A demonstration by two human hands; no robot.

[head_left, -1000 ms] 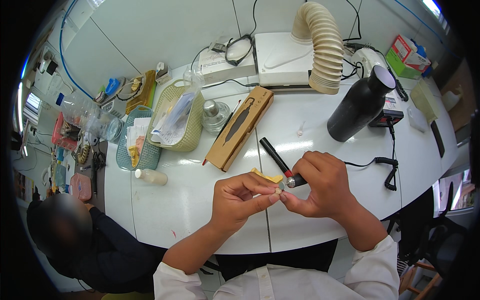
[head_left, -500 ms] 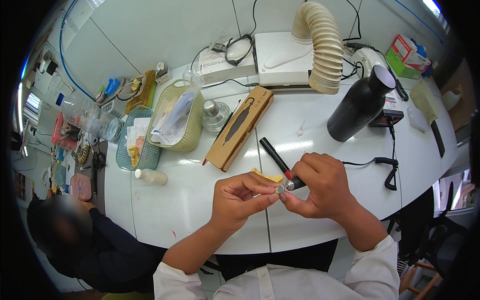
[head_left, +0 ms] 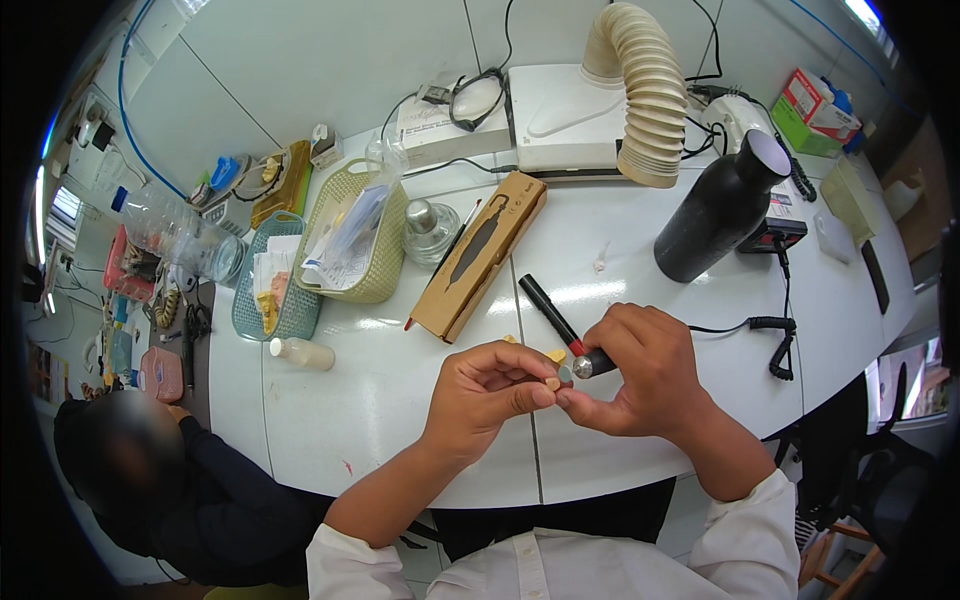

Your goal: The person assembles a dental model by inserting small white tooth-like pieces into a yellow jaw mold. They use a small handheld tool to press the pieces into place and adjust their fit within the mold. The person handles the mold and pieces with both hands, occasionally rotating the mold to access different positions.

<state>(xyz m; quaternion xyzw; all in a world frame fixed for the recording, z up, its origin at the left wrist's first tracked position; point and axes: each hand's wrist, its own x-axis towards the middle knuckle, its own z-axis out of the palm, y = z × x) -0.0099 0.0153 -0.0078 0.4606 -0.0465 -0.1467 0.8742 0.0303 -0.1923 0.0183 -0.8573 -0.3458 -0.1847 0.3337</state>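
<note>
My left grip [head_left: 478, 393] pinches a small tan piece [head_left: 553, 384], thumb to fingertips, over the bench [head_left: 350, 420] — light and stiff, I judge, perhaps brittle, so best held gently by its sides. Just right of it is a grey disc [head_left: 565, 374]; my right grip [head_left: 645, 370] wraps the black handpiece [head_left: 598, 362], probably heavier.
</note>
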